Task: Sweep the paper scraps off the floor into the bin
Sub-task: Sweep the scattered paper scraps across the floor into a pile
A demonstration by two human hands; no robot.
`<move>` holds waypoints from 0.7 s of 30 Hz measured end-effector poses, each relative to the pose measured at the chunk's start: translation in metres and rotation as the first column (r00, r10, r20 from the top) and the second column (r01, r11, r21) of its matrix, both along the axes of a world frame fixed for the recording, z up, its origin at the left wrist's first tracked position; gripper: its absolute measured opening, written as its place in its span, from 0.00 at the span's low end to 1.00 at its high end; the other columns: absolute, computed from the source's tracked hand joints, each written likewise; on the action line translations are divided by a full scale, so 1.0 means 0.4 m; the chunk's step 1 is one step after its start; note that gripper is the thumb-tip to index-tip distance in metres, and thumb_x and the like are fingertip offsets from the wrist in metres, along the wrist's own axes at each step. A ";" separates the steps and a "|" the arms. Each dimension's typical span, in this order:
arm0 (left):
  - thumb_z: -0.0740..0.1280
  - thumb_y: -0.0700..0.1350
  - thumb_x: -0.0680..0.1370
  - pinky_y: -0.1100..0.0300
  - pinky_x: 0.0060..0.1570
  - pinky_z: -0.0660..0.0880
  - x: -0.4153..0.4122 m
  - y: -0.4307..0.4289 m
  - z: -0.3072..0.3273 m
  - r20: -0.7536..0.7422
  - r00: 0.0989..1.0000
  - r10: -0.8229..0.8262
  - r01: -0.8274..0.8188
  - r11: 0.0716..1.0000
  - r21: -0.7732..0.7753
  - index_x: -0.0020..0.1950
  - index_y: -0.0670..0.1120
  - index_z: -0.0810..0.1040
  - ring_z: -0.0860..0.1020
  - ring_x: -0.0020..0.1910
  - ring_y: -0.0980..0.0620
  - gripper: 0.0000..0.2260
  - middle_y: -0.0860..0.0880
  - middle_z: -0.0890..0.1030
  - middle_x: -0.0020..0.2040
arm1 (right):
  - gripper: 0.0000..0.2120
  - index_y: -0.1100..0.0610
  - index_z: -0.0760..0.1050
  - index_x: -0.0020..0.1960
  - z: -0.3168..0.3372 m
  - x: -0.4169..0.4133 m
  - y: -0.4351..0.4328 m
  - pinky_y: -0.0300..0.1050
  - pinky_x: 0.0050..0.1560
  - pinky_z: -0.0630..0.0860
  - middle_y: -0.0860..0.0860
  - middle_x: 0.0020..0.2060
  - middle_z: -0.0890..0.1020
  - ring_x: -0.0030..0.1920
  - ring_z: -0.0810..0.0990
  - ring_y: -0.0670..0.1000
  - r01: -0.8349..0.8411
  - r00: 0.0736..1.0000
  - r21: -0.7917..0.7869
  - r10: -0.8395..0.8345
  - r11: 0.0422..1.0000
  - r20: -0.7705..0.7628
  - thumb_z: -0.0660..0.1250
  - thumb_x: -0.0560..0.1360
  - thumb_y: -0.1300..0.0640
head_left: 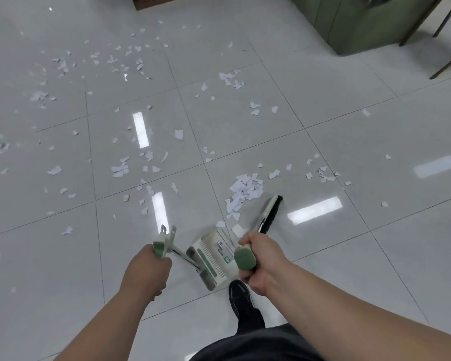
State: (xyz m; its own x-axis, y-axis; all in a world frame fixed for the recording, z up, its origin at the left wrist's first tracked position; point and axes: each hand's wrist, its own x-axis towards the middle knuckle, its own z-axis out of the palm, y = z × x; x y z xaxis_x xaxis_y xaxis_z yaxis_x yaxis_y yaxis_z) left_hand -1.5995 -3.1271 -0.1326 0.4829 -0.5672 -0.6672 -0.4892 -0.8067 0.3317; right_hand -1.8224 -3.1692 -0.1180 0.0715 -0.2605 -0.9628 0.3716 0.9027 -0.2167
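From the head camera, the left hand (146,269) is curled round the green-capped handle of a white-and-green dustpan (214,259), whose pan sits on the grey tiled floor (349,256) just ahead of a black shoe (241,295). The right hand (255,264) grips the green top of a broom (270,212), fingers wrapped round it. The black-bristled head of the broom is blurred and lies just right of the dustpan's mouth.

The paper scraps (245,190) are gathered thickest in a white heap just beyond the broom head, with a few bits lying at the pan's lip. Many more are scattered loose over the tiles, out to the far left of the floor and on toward its far side. A green cabinet (362,22) and thin dark chair legs (425,24) stand at the far right corner (only partly in view).
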 end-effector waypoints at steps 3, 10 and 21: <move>0.58 0.37 0.73 0.61 0.26 0.66 0.046 0.036 -0.001 0.009 0.998 0.058 -0.058 0.998 -0.007 0.48 0.45 0.74 0.70 0.26 0.46 0.08 0.46 0.71 0.32 | 0.08 0.55 0.71 0.48 -0.006 0.057 -0.055 0.34 0.21 0.58 0.54 0.32 0.74 0.20 0.66 0.50 0.075 0.995 0.010 -0.075 0.997 0.072 0.64 0.71 0.64; 0.59 0.38 0.74 0.61 0.25 0.68 0.093 0.077 -0.020 0.020 0.991 0.132 -0.131 0.991 -0.031 0.49 0.45 0.75 0.72 0.27 0.45 0.08 0.45 0.74 0.34 | 0.04 0.56 0.69 0.45 -0.041 0.094 -0.160 0.34 0.19 0.58 0.52 0.29 0.74 0.22 0.66 0.48 0.055 0.984 -0.060 -0.043 0.997 0.175 0.63 0.71 0.62; 0.59 0.40 0.74 0.62 0.26 0.68 0.038 -0.004 0.006 -0.040 0.997 0.064 -0.066 0.996 -0.058 0.48 0.44 0.74 0.72 0.26 0.45 0.06 0.45 0.75 0.33 | 0.07 0.57 0.68 0.47 0.016 -0.119 -0.123 0.36 0.21 0.56 0.55 0.28 0.73 0.21 0.61 0.49 -0.123 0.992 -0.166 0.118 0.978 -0.035 0.62 0.70 0.64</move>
